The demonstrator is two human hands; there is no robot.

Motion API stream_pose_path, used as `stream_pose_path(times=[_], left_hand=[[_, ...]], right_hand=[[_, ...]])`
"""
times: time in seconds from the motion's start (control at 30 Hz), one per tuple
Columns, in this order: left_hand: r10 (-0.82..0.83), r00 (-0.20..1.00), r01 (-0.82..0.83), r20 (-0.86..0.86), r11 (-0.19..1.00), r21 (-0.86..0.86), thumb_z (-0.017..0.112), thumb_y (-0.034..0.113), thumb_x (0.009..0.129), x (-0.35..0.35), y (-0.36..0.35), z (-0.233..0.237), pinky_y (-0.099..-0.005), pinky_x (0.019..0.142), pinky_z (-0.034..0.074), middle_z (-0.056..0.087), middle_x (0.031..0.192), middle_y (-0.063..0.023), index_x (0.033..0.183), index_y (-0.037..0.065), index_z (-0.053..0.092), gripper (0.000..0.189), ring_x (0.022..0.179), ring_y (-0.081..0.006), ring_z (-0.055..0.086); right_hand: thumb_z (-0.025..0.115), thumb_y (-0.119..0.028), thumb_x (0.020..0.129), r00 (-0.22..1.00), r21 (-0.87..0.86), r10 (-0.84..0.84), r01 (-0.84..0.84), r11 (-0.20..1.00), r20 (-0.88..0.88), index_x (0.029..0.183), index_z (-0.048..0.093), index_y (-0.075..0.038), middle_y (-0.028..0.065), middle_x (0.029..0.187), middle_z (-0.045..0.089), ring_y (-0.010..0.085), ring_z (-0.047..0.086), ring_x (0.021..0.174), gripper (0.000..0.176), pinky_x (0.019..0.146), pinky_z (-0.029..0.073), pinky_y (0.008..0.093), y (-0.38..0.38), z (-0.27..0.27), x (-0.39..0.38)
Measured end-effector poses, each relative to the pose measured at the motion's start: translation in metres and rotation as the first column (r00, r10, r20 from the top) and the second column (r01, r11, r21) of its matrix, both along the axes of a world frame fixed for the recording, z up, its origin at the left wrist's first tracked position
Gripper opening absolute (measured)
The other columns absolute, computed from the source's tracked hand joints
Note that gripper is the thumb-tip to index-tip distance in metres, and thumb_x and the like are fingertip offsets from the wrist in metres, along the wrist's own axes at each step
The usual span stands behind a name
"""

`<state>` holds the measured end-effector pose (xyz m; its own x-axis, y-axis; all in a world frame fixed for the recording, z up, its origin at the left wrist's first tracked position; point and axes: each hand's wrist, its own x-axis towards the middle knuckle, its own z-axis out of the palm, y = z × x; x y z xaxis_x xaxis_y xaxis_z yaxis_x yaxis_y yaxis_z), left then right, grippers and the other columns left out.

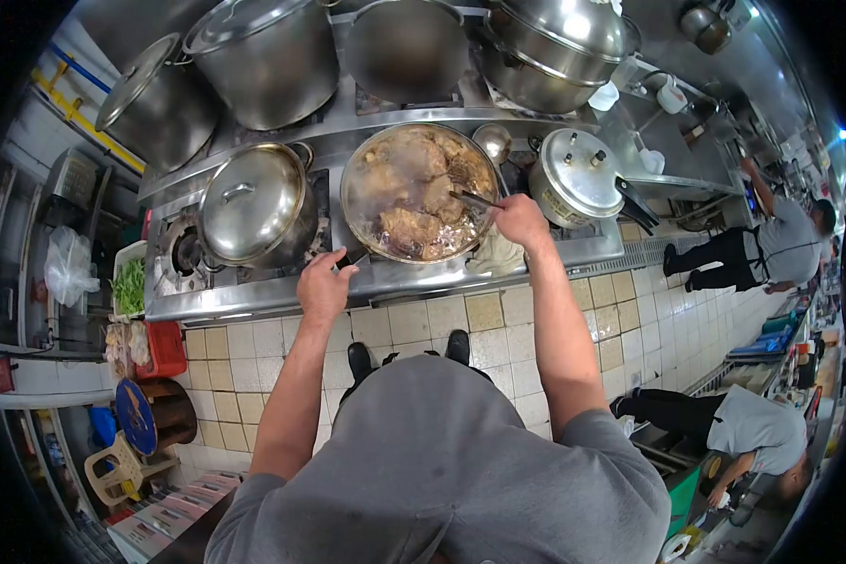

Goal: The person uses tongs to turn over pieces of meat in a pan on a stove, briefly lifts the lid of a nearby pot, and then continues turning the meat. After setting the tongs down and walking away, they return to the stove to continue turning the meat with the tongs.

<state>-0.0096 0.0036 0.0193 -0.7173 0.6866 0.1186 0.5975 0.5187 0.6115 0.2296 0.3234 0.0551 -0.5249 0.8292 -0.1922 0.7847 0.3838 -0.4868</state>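
We have a wide round pan (345, 209) on the stove (254, 299), steaming, with browned food pieces (409, 228) sitting in liquid. Right hand (523, 223) at the pan's right side – fingers closed around a dark utensil (477, 199), its far end over the food. Left hand (324, 282) at the stove's front edge, near the pan's lower left; a small dark item shows by thumb and fingers, but we can't tell whether they grip it. Pan sits between a lidded pot (254, 202) on the left and a pressure cooker (583, 179) on the right. We see a crumpled cloth (495, 254) by the pan's near right edge, a ladle (492, 141) just beyond its far right – plus two co-workers well apart at right.
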Motion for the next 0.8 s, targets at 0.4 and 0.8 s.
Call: stream_pose_path(times=[0.4,0.8], left_hand=[[0.008,1.0,-0.008,0.021,0.999,0.037,0.084,0.031,0.085,-0.003,-0.01,-0.007,-0.0453,0.095,0.056,0.075,0.122,-0.0102,0.125,0.015,0.078,0.044,0.113,-0.0347,0.07],[-0.028,0.995,0.017,0.099,0.995,0.102,0.084,0.03,0.085,-0.004,-0.011,-0.005,-0.0444,0.094,0.058,0.075,0.124,-0.0083,0.124,0.013,0.078,0.043,0.111,-0.0339,0.071]], right_hand=[[0.071,-0.035,0.086,0.914,0.063,0.326,-0.35,0.935,0.244,0.113,0.077,0.001,0.0297,0.12,0.073,0.0422,0.069,0.12,0.046,0.102,0.055,0.0463,0.086,-0.058,-0.095],[0.074,-0.032,0.09,0.996,0.178,0.091,-0.085,0.98,-0.024,0.109,0.081,-0.012,0.0232,0.104,0.076,0.0435,0.073,0.102,0.029,0.088,0.057,0.0482,0.02,-0.033,-0.041]])
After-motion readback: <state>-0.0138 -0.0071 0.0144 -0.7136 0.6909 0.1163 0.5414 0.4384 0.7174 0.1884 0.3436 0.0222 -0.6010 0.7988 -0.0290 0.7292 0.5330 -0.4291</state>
